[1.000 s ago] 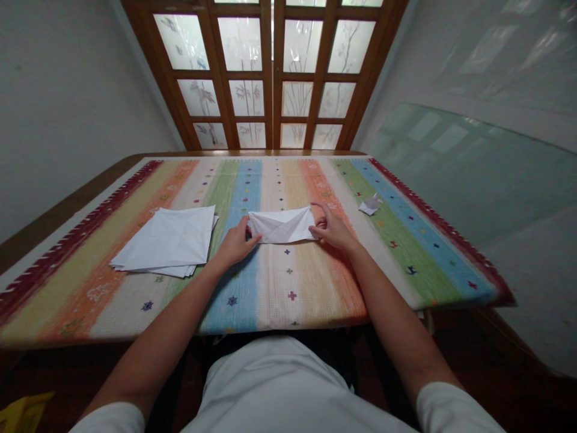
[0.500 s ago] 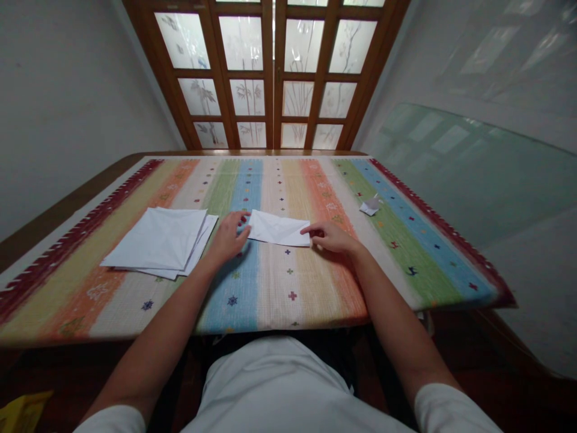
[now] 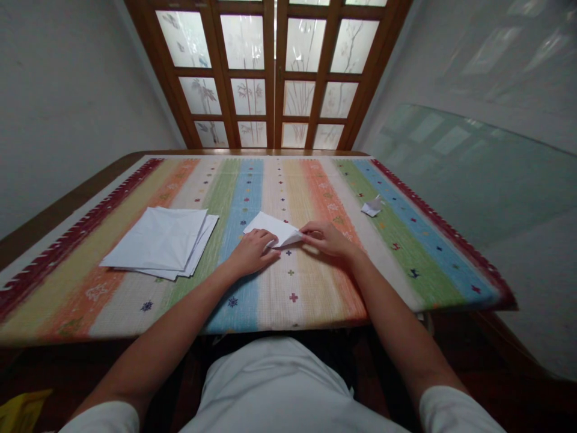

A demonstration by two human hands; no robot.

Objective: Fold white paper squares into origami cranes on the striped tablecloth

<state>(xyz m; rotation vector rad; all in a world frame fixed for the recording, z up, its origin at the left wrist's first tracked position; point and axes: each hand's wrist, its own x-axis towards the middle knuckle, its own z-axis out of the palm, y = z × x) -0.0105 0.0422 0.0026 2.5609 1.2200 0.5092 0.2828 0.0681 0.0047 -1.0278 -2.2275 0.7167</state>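
A folded sheet of white paper lies on the striped cloth in front of me, turned at an angle, with its right end lifted. My right hand pinches that raised right corner between thumb and fingers. My left hand is on the near left edge of the sheet, its fingers curled over the paper and its thumb below; it covers part of that edge. To the left of this hand lies a stack of white paper sheets, not touched by either hand.
A small folded paper piece sits on the right side of the cloth. The striped tablecloth covers the table and hangs at its front edge. Beyond the table stands a wooden door with glass panes. A glass pane leans at the right wall.
My left hand has moved right and nearer to me, onto the paper. The sheet has turned, and its right end is now lifted by my right hand.
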